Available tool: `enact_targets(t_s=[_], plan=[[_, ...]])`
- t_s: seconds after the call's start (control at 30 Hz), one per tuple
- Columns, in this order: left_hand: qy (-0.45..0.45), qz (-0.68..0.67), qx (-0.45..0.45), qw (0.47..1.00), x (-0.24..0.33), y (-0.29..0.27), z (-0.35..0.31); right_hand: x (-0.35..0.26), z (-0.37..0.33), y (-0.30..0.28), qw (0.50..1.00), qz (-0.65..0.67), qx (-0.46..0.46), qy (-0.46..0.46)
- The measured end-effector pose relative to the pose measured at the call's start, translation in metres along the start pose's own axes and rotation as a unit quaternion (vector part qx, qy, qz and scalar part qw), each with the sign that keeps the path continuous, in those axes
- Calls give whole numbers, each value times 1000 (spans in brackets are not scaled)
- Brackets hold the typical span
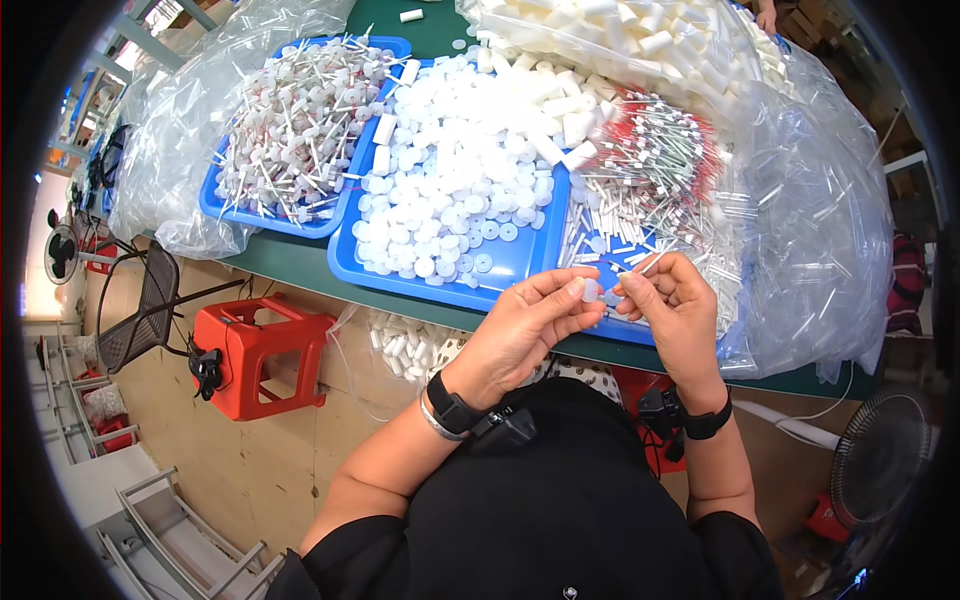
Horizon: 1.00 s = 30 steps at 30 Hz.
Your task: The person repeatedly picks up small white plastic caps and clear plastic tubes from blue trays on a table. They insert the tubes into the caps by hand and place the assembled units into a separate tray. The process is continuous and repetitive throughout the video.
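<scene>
My left hand (535, 318) pinches a small translucent white plastic cap (590, 290) between thumb and forefinger. Close beside it, my right hand (676, 305) has thumb and fingertips pressed together on a thin piece, mostly hidden by the fingers; its kind does not show. Both hands are held over the front edge of a blue tray (640, 335) with red-wired parts (670, 150) and short white tubes (610, 212). Left of that, another blue tray (515, 265) carries a heap of round translucent discs (440, 215) and thick white cylinders (575, 125).
A third blue tray (215, 205) at the left is piled with stick-and-cap assemblies (300, 125). Clear plastic bags (810, 230) lie at both ends of the green table (290, 265). A red stool (245, 360) and a black fan (880, 460) stand near the table.
</scene>
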<state>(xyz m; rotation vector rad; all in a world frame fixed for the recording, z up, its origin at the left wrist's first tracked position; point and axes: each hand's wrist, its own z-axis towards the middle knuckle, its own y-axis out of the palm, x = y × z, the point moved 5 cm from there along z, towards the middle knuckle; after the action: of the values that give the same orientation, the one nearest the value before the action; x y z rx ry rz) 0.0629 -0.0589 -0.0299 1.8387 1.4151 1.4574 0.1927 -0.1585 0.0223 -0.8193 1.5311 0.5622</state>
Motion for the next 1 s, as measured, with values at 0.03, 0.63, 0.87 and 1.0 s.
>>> enact_targets(t_s=[0.03, 0.63, 0.87, 1.0], plan=[[0, -3, -2, 1000, 0, 0, 0, 0, 0, 0, 1000, -2, 2, 1], [31, 25, 21, 999, 0, 0, -2, -8, -4, 1, 977, -187, -75, -63], [24, 40, 23, 999, -6, -3, 1, -10, -7, 8, 967, -214, -122, -65], [10, 2, 3, 1000, -17, -5, 1, 18, -8, 10, 978, 61, -130, 154]])
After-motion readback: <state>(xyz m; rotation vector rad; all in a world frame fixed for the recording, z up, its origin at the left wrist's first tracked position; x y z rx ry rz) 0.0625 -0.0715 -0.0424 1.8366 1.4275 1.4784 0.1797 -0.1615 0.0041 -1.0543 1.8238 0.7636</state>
